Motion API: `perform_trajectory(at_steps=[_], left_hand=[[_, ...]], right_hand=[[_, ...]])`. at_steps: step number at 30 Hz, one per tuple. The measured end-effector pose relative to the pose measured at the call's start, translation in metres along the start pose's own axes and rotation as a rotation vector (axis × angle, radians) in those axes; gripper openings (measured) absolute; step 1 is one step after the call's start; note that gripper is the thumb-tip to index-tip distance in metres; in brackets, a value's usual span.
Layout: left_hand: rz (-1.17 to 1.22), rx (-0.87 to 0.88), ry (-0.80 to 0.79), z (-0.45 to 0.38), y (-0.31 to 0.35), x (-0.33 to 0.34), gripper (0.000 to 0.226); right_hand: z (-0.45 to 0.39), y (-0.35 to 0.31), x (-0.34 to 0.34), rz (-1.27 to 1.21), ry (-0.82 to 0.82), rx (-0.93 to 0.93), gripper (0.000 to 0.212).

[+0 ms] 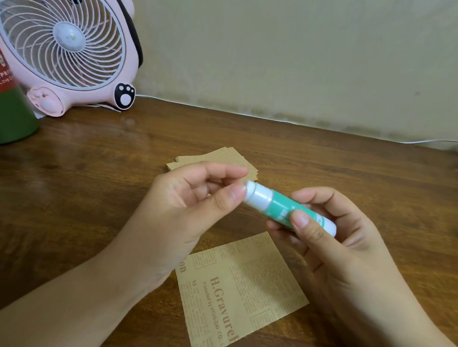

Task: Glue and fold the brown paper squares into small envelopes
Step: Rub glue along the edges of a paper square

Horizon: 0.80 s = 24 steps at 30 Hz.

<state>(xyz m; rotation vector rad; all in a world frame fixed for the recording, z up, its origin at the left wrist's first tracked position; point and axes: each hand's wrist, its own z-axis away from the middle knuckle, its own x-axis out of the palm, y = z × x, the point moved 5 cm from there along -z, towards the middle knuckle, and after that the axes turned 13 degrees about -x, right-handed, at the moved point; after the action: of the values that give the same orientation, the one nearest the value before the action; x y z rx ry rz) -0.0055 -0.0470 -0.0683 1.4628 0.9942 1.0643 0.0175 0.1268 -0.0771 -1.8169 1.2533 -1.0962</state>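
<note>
1. Right hand [334,233] grips the green glue stick [287,206], fingers curled round its body
2. Left hand [191,198] pinches its white tip at 9 o'clock
3. One brown paper square [242,292] lies at 6 o'clock, the stack [220,158] at 12

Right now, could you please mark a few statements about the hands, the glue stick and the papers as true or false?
1. The right hand holds the green body of the glue stick. True.
2. The left hand rests flat on the table. False: its fingers pinch the stick's white end.
3. A single printed brown paper square lies on the table below the hands. True.
4. The stack of brown papers sits nearer the person than the single square. False: it lies beyond the hands.
5. The pink fan stands at the far right. False: far left.
</note>
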Motion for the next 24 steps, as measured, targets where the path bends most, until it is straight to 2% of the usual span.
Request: perform_trajectory(at_steps=[8, 12, 15, 17, 20, 24], left_hand=[[-0.006, -0.026, 0.032, -0.003, -0.002, 0.003, 0.023], [0.005, -0.043, 0.037, -0.003, -0.002, 0.003, 0.029], [-0.008, -0.051, 0.035, -0.004, -0.005, 0.002, 0.023], [-0.040, -0.052, 0.027, -0.004, -0.007, 0.001, 0.022], [-0.053, -0.054, 0.019, -0.003, -0.010, 0.001, 0.041], [-0.059, -0.071, -0.013, -0.002, -0.008, 0.006, 0.034]], right_hand=[[-0.001, -0.004, 0.000, 0.185, -0.021, -0.070, 0.018], [0.001, -0.004, -0.001, 0.191, 0.018, -0.036, 0.014], [0.002, -0.006, 0.001, 0.174, 0.030, 0.007, 0.012], [0.001, -0.005, 0.003, 0.096, 0.058, 0.057, 0.015], [0.000, 0.003, 0.004, -0.116, 0.108, 0.172, 0.032], [-0.001, 0.015, 0.002, -0.282, 0.149, 0.332, 0.049]])
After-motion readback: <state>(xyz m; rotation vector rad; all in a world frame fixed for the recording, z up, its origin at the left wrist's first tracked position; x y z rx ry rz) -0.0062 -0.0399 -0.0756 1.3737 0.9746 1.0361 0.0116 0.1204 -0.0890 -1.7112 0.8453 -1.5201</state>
